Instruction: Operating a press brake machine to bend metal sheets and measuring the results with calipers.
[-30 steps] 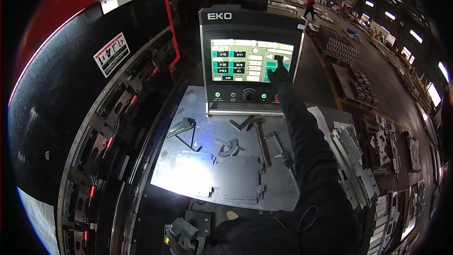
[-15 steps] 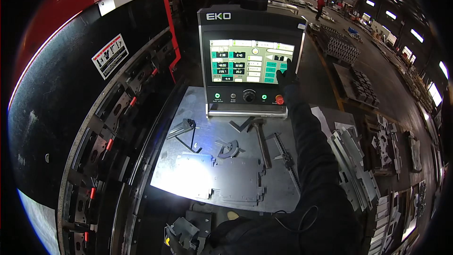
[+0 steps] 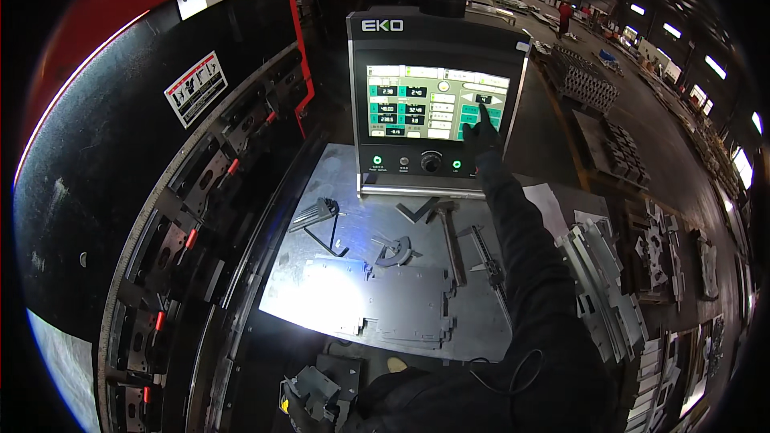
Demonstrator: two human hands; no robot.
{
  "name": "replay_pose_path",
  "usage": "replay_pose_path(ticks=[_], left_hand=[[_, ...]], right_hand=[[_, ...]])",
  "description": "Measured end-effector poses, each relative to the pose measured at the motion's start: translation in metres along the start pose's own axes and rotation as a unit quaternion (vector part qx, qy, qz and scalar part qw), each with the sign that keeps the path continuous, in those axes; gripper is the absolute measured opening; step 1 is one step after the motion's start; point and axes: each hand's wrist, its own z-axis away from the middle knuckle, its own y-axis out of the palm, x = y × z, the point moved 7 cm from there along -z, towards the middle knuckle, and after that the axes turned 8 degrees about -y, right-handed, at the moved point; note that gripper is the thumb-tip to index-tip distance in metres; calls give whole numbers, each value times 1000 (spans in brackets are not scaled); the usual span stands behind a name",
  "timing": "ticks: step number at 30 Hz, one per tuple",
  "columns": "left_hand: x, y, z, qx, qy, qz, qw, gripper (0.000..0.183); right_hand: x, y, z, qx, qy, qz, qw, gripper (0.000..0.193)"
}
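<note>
My right hand, in a dark glove, reaches to the lit touchscreen of a black control panel. Its index finger is stretched out at the right side of the screen, near the arrow buttons; I cannot tell whether the tip touches the glass. Nothing is held in it. Low in the picture, my left hand, also dark-gloved and partly in shadow, grips a bent grey sheet-metal part. Most of its fingers are hidden by the metal and the dark.
On the metal table lie a hammer, a caliper, a protractor, a hex key set, an angle piece and a flat sheet-metal part. A bending machine with red-handled clamps stands left. Metal parts are stacked right.
My right hand has shifted left and lower, away from the screen's right edge, and its index finger now points up over the screen. Some displayed values have changed. The left hand stays on the metal part.
</note>
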Motion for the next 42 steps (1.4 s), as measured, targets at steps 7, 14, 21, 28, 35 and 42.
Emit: replay_pose_path(ticks=[7,14,21,28,35,42], left_hand=[[-15,-5,-1,-2,-17,-41,999,74],[-4,-9,9,-7,-106,-16,994,75],[-7,-12,11,-11,-102,-53,993,75],[-18,-14,9,4,-138,-157,978,74],[-2,-3,11,-14,-80,-34,996,81],[4,1,9,-5,-85,10,996,81]], right_hand=[[71,59,1,158,-9,59,986,65],[96,85,-22,194,-42,69,978,66],[86,80,4,174,-20,7,985,64],[35,39,44,98,-2,62,993,63],[11,5,47,82,-8,119,989,62],[-18,6,54,24,-54,163,985,61]])
